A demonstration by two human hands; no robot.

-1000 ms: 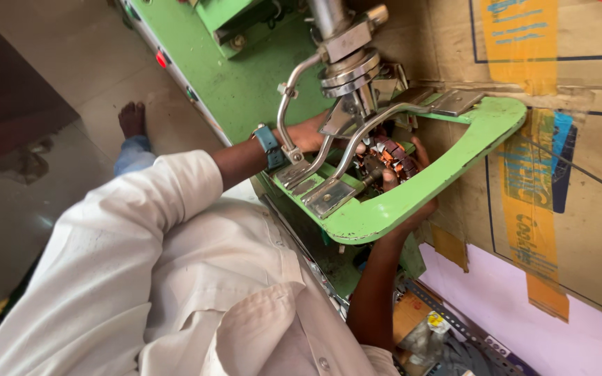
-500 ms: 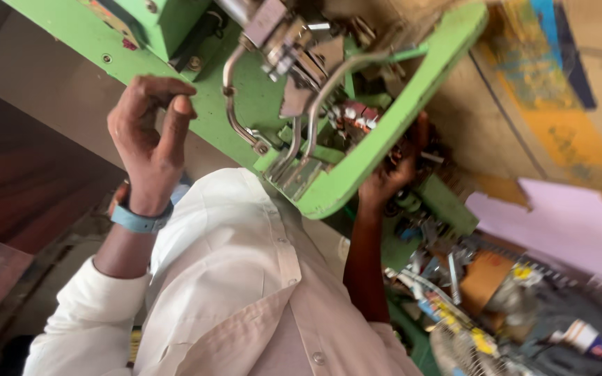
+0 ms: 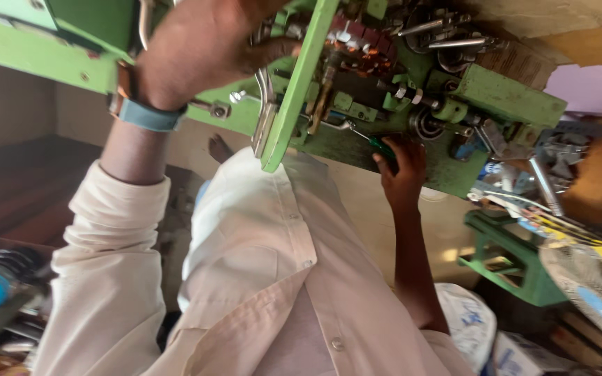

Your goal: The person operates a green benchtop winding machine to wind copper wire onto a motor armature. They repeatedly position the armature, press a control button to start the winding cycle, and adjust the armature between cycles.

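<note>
Both hands are on the one green machine [image 3: 503,97], mid-adjustment I'd say; the left hand [image 3: 203,45] wraps the metal lever [image 3: 267,115] by the green frame's [image 3: 299,83] edge; the right hand [image 3: 400,167] grips what looks like one green-handled screwdriver [image 3: 377,145] at the machine's lower edge; next needs a steady turn.

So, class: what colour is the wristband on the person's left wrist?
Light blue wristband, clearest in the head view.
</note>
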